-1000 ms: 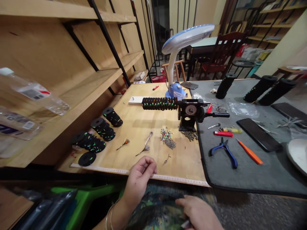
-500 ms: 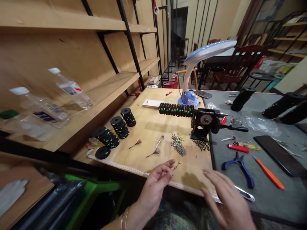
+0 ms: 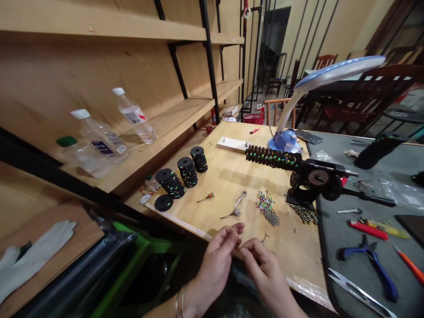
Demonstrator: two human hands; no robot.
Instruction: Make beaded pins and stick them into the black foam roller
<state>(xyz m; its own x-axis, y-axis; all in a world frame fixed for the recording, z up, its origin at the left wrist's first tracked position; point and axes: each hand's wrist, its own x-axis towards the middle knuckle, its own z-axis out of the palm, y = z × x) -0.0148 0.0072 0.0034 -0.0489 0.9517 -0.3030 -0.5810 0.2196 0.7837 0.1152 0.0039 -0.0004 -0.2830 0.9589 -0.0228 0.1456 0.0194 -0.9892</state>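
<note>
My left hand [image 3: 218, 254], with bracelets at the wrist, is closed in a pinch above the table's front edge. Close beside it, my right hand [image 3: 263, 267] has its thumb and index finger pressed together. Whatever either pinch holds is too small to make out. Just beyond the fingers lies a small thin metallic piece [image 3: 265, 237]. Farther up the table are a pile of coloured beads [image 3: 265, 201], a heap of small grey pieces [image 3: 271, 217] and a heap of brass-coloured pieces [image 3: 303, 214]. Small tufted items [image 3: 235, 212] lie to the left of these.
A black cranked device [image 3: 313, 176] carries a ridged black roll [image 3: 273, 157]. Black foam spools [image 3: 188, 172] stand at left, a blue lamp [image 3: 285, 140] behind. Blue-handled pliers [image 3: 372, 260], scissors [image 3: 357, 291] and an orange tool [image 3: 410, 265] lie on the grey mat [image 3: 344, 238].
My right hand has moved left from above the table's right side and its spread fingers have closed into a pinch beside my left hand. The view has turned left.
</note>
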